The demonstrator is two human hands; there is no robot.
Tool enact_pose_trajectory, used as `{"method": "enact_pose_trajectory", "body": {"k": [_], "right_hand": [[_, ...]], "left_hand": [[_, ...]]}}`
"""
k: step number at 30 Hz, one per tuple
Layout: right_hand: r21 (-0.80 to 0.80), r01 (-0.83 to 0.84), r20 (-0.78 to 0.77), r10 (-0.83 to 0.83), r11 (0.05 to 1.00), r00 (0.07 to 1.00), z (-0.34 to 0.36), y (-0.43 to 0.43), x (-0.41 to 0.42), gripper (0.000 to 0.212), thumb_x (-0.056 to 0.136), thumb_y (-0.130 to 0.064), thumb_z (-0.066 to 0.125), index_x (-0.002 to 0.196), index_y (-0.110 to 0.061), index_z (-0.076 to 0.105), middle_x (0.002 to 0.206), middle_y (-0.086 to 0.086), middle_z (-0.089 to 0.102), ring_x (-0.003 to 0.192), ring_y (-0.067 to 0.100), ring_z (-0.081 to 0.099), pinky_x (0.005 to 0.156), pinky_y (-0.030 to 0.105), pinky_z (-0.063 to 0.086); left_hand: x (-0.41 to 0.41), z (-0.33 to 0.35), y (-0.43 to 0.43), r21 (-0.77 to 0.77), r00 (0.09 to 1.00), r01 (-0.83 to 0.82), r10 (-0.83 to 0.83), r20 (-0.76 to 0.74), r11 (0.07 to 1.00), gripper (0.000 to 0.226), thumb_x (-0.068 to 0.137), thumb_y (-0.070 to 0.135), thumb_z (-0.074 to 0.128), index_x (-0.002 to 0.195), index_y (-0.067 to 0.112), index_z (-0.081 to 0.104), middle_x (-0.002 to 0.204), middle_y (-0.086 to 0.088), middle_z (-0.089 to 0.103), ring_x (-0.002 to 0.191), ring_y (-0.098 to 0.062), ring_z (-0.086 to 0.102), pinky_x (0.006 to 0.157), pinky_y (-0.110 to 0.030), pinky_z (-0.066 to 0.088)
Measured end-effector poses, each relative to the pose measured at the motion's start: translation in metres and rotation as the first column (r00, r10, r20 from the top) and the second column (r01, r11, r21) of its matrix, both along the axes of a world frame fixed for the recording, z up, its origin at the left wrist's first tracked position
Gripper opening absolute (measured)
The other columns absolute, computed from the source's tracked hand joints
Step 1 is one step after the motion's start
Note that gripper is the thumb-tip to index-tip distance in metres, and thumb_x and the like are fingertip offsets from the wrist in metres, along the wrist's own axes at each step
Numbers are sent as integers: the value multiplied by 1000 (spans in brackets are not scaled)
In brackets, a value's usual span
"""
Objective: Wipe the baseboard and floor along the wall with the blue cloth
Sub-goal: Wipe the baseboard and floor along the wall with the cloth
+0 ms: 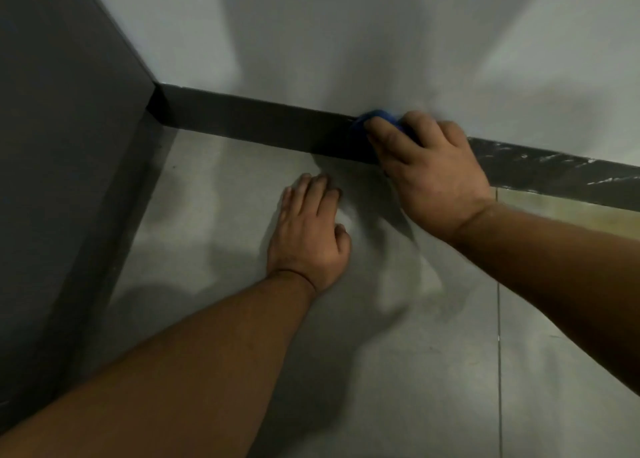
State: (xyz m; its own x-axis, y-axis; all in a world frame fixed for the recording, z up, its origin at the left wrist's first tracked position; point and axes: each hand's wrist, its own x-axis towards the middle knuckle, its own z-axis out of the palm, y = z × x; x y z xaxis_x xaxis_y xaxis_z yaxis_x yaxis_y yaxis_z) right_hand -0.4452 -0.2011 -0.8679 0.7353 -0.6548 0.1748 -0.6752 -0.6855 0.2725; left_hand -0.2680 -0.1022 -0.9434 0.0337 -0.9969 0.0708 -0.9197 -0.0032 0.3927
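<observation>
Blue cloth (377, 118) is clutched by R hand (429, 177) against baseboard (249, 119) top at 1 o'clock; L hand (308, 232), open, is laid flat on floor (415, 371).

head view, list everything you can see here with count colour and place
cloth: one, blue, pressed on the top edge of the baseboard under the right hand
baseboard: one strip, dark grey, along the foot of the wall, white smears at its right end
wall: one, white, behind the baseboard
panel: one, dark grey, at the left, meeting the wall in the corner
floor: grey tiles, a yellowish patch at the right by the baseboard
left hand: one, flat on the floor
right hand: one, on the cloth
</observation>
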Motion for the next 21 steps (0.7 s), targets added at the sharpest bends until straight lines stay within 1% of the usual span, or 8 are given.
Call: {"method": "enact_pose_trajectory", "body": {"k": [3, 5, 7, 10, 12, 16, 18, 21], "right_hand": [[32, 67, 6, -67, 997, 998, -4, 7, -8, 49, 98, -19, 39, 143, -5, 53, 156, 9, 34, 125, 42, 39, 90, 55, 42], [49, 63, 7, -64, 997, 998, -3, 11, 0, 51, 98, -19, 34, 141, -5, 56, 158, 10, 39, 128, 44, 41, 92, 55, 40], [45, 32, 12, -33, 998, 999, 0, 12, 17, 54, 97, -18, 30, 141, -4, 56, 157, 11, 44, 127, 44, 47, 91, 53, 41], [59, 21, -55, -18, 998, 998, 3, 8, 49, 61, 94, -24, 25, 145, -6, 52, 160, 8, 39, 131, 41, 44, 93, 51, 41], [64, 23, -111, -16, 998, 994, 2, 4, 56, 59, 94, -26, 29, 145, -8, 53, 162, 6, 35, 131, 40, 42, 93, 51, 42], [-16, 21, -205, -24, 1000, 978, -4, 0, 29, 51, 96, -22, 36, 141, -13, 59, 159, 4, 40, 125, 40, 47, 85, 46, 43], [-2, 40, -147, -39, 999, 988, -9, 1, 6, 46, 97, -18, 40, 138, -9, 61, 156, 4, 45, 120, 42, 49, 84, 47, 41], [51, 136, -118, -130, 989, 985, -19, 10, -29, 50, 96, -18, 38, 141, -8, 58, 158, 5, 42, 121, 43, 42, 86, 50, 38]], "left_hand": [[0, -1, 0, 5, 1000, 0, 0, 8, 1000, 64, 84, 35, 41, 143, 13, 53, 159, -12, 43, 151, -33, 32, 127, -52, 20], [-1, -1, -1, 3, 1000, -4, 4, 21, 1000, 64, 84, 35, 41, 142, 12, 54, 158, -13, 44, 151, -33, 33, 127, -52, 21], [-1, -1, 0, 2, 1000, -6, 6, 17, 1000, 64, 84, 35, 40, 142, 12, 55, 157, -14, 45, 151, -35, 33, 127, -53, 20], [-1, -1, 2, 6, 1000, -7, 8, -8, 1000, 66, 84, 34, 37, 145, 13, 51, 158, -14, 44, 151, -36, 32, 126, -54, 20], [-1, 0, 2, 7, 1000, -5, 5, -2, 1000, 66, 85, 33, 38, 146, 13, 49, 158, -14, 43, 152, -36, 32, 126, -55, 19], [0, 0, 2, -14, 1000, 3, -2, 5, 1000, 62, 84, 31, 44, 141, 10, 54, 156, -16, 46, 150, -36, 34, 126, -54, 21], [0, 0, 1, -6, 1000, 7, -7, 0, 1000, 63, 84, 31, 44, 142, 10, 53, 158, -14, 44, 151, -34, 32, 127, -52, 19], [0, -1, 0, 16, 1000, 5, -5, 0, 1000, 63, 84, 30, 46, 144, 13, 51, 160, -12, 41, 153, -32, 29, 129, -49, 16]]}}
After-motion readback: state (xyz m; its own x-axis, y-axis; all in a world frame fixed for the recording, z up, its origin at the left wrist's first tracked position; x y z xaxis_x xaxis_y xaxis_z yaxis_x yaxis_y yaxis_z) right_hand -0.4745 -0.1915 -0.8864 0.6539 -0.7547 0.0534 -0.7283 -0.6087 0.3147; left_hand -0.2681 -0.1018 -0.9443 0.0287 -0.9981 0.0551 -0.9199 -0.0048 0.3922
